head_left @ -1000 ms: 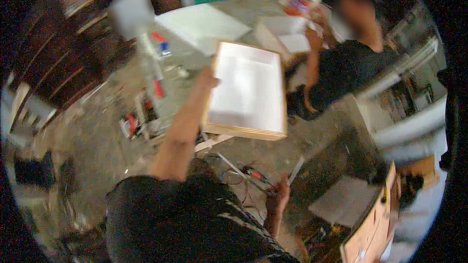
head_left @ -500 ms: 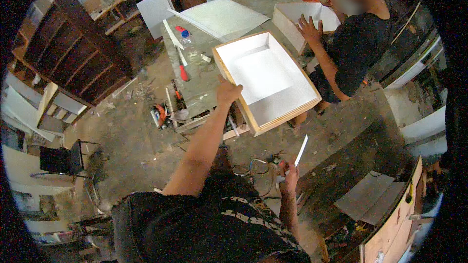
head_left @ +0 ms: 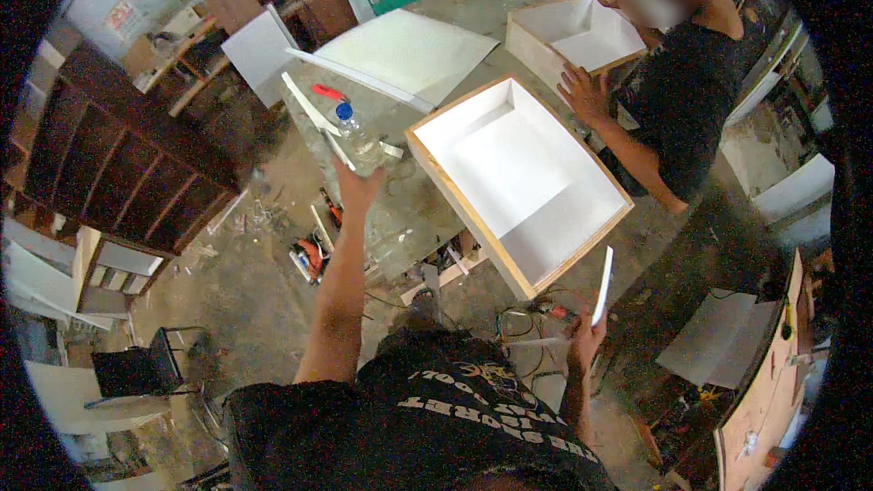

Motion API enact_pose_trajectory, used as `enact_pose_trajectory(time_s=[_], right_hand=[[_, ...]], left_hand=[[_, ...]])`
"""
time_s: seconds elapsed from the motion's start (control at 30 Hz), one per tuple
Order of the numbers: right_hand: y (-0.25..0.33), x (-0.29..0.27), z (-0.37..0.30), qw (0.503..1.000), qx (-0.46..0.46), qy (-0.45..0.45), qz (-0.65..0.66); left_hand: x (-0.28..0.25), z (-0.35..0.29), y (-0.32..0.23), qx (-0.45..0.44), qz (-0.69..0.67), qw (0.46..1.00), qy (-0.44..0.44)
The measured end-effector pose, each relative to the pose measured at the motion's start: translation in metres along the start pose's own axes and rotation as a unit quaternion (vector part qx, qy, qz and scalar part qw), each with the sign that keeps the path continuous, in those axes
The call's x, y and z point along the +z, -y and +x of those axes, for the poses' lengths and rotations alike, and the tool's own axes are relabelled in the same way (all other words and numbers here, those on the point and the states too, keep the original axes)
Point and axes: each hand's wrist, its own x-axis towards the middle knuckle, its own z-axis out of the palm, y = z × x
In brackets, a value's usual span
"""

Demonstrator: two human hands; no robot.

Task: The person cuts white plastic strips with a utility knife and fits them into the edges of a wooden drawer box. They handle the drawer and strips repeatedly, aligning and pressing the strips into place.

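Note:
My left hand [head_left: 356, 189] reaches out to the workbench [head_left: 409, 218], its fingers apart around the foot of a clear plastic bottle [head_left: 360, 140] with a blue cap. Whether it grips the bottle is unclear. A thin white strip [head_left: 309, 111] lies just left of the bottle. To the right, a shallow wooden box with a white inside [head_left: 518, 182] rests tilted on the bench. My right hand [head_left: 585, 341] hangs low by my side, shut on a narrow white strip [head_left: 602, 286] that points upward.
A co-worker in a dark shirt [head_left: 691, 91] stands at the right with a hand [head_left: 582, 91] beside a second white box [head_left: 582, 32]. A white panel [head_left: 400, 55] and a red tool [head_left: 329, 91] lie further back. Dark shelves [head_left: 118, 164] stand left; tools and cables [head_left: 309, 255] litter the floor.
My left hand has left the near edge of the white box and moved left to the bottle. The view has pulled back, and my right hand still holds the strip.

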Motion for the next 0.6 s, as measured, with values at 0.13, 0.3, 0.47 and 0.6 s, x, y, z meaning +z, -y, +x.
enact_pose_trajectory(time_s=[0.13,0.3,0.47,0.6], right_hand=[[0.039,-0.002,-0.023,0.995,-0.101,-0.006,-0.013],[0.085,0.026,-0.073,0.997,0.019,-0.018,-0.066],[0.107,0.078,-0.105,0.994,0.011,-0.029,-0.102],[0.138,0.136,-0.105,0.981,0.069,0.034,-0.176]], left_hand=[[0.008,0.042,0.024,-0.001,0.050,0.999,-0.021],[0.013,0.066,0.039,-0.061,0.003,0.995,0.078],[0.021,0.101,0.090,-0.058,-0.012,0.998,0.035],[0.032,0.115,0.125,-0.033,0.176,0.984,-0.022]])
